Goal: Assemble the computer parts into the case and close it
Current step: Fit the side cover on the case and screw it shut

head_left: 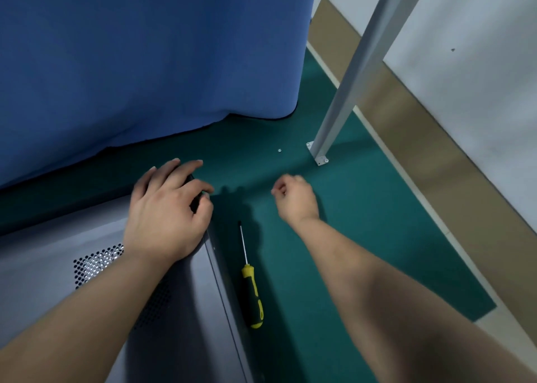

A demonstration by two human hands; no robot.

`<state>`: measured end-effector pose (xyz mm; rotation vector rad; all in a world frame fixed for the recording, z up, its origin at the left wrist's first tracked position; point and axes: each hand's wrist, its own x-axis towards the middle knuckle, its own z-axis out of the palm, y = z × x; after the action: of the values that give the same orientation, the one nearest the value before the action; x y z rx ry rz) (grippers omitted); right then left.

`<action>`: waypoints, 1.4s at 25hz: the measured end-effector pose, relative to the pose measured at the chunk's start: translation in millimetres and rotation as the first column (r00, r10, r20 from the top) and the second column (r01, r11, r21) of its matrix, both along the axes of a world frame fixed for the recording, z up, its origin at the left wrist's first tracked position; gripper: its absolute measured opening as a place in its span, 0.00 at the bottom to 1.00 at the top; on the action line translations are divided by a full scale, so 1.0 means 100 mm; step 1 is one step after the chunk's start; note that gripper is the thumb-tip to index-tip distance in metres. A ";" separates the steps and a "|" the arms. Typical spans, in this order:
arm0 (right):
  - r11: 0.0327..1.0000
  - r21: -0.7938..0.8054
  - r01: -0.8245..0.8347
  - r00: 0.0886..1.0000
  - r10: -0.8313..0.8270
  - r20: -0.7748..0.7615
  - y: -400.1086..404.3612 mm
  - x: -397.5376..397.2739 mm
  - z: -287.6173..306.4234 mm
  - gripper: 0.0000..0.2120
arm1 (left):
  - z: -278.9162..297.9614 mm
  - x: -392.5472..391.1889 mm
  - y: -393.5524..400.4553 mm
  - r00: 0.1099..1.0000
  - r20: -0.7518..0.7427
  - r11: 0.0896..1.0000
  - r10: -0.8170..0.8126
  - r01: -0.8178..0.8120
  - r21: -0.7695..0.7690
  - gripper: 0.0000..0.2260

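The grey computer case [96, 266] is laid flat on the green table [348, 222], its side panel on. Its far corner is grasped by the left hand [165, 208], fingers curled over the edge. Just beside the case a yellow-handled screwdriver [252, 289] is laid. Beyond the screwdriver the right hand [296, 199] is held clenched above the table; whether anything is held cannot be told. Farther off, a small screw [279, 150] is seen near a metal post [348, 92].

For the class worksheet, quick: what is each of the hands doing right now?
Left hand: grips the case corner.
Right hand: fingers curled; whether it holds anything cannot be told.
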<state>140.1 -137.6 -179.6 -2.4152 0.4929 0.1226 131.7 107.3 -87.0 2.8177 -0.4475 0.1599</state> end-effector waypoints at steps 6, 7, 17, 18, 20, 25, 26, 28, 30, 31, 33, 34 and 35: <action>0.863 0.491 0.121 0.984 -0.169 0.054 0.54 -0.70 0.71 0.06 | 0.18 -0.36 -0.03 0.995 -0.100 0.981 -0.030 0.010 -0.195 0.15; 0.814 0.571 0.106 0.983 -0.174 0.065 0.64 -0.81 0.88 0.08 | 0.23 -0.52 -0.06 0.989 -0.147 0.948 -0.035 -0.014 -0.317 0.13; 0.559 0.828 -0.044 0.978 0.192 -0.078 0.87 -1.52 1.94 0.11 | 0.78 -1.46 0.31 0.828 -0.486 0.459 -0.280 -0.329 -0.825 0.07; 0.566 0.823 -0.051 0.969 0.228 -0.097 0.85 -1.53 1.98 0.12 | 0.81 -1.49 0.33 0.813 -0.493 0.459 -0.310 -0.326 -0.826 0.05; 0.580 0.812 -0.057 0.952 0.278 -0.132 0.84 -1.55 2.04 0.13 | 0.85 -1.55 0.37 0.792 -0.506 0.451 -0.343 -0.333 -0.828 0.05; 0.611 0.792 0.004 0.946 0.254 -0.201 0.88 -1.63 2.03 0.15 | 0.83 -1.63 0.38 0.784 -0.528 0.441 -0.327 -0.367 -0.819 0.05; 0.614 0.789 0.023 0.950 0.233 -0.209 0.89 -1.63 2.01 0.15 | 0.81 -1.64 0.37 0.782 -0.534 0.451 -0.321 -0.369 -0.813 0.05; 0.622 0.783 0.035 0.953 0.216 -0.214 0.89 -1.64 1.95 0.13 | 0.79 -1.63 0.37 0.779 -0.546 0.478 -0.308 -0.369 -0.797 0.05; 0.601 0.799 0.026 0.950 0.234 -0.207 0.90 -1.64 1.91 0.11 | 0.74 -1.60 0.38 0.778 -0.560 0.502 -0.284 -0.377 -0.778 0.03; 0.568 0.823 0.021 0.951 0.243 -0.193 0.89 -1.64 1.87 0.10 | 0.72 -1.59 0.38 0.778 -0.570 0.500 -0.263 -0.395 -0.770 0.02; 0.536 0.843 0.036 0.967 0.195 -0.165 0.85 -1.61 1.76 0.06 | 0.64 -1.57 0.40 0.774 -0.602 0.469 -0.197 -0.465 -0.751 0.02; 0.606 0.795 0.043 0.979 0.133 -0.155 0.83 -1.60 1.67 0.03 | 0.61 -1.56 0.41 0.768 -0.620 0.443 -0.159 -0.506 -0.740 0.02; 0.746 0.664 0.046 0.987 0.068 -0.145 0.78 -1.59 1.55 0.06 | 0.57 -1.55 0.42 0.762 -0.635 0.428 -0.125 -0.536 -0.728 0.02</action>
<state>-18.9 -59.1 -24.3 -1.6992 0.4131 0.4289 -23.6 149.3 -29.5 1.6490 0.1827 -0.3826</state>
